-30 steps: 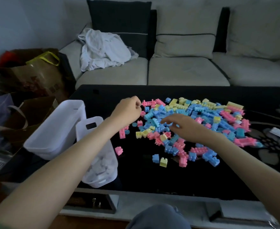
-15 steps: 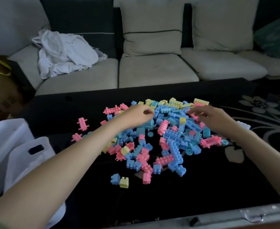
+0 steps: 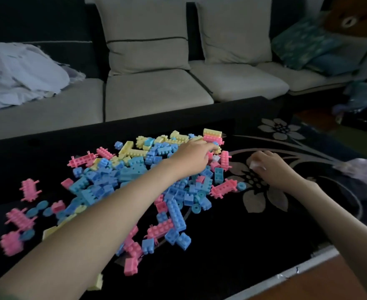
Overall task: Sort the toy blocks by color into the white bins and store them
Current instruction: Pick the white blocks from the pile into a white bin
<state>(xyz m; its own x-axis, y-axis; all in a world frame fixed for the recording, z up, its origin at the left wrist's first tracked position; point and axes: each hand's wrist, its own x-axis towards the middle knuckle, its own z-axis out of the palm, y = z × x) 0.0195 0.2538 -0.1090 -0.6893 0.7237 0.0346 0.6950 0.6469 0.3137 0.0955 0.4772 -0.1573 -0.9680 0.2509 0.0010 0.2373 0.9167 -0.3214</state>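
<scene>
Toy blocks (image 3: 135, 182) in blue, pink and pale yellow lie in a loose heap on the black table (image 3: 232, 245), spread from its left edge to about the middle. From here I see my left hand (image 3: 192, 156) stretched over the far right end of the heap, fingers (image 3: 210, 146) extended and loosely parted, their tips down among the pink and yellow pieces near a yellow brick (image 3: 212, 132) at the back of the pile. I cannot tell whether those fingertips have hold of any block. The left forearm crosses the heap diagonally and hides the pieces beneath it.

My right hand (image 3: 267, 167) sits just right of the heap, apart from it, knuckles up and fingers curled in over a small pale piece (image 3: 254, 165) that shows white at the fingertips. It appears pinched there against the table, though blur keeps me from saying what the piece is.

Under that hand the tabletop carries a grey flower pattern (image 3: 262, 195). Stray pink blocks (image 3: 30, 189) lie well apart at the left. Beyond the table is a light sofa (image 3: 156, 94) with upright cushions, and a crumpled white cloth (image 3: 20, 72) on its left seat.
</scene>
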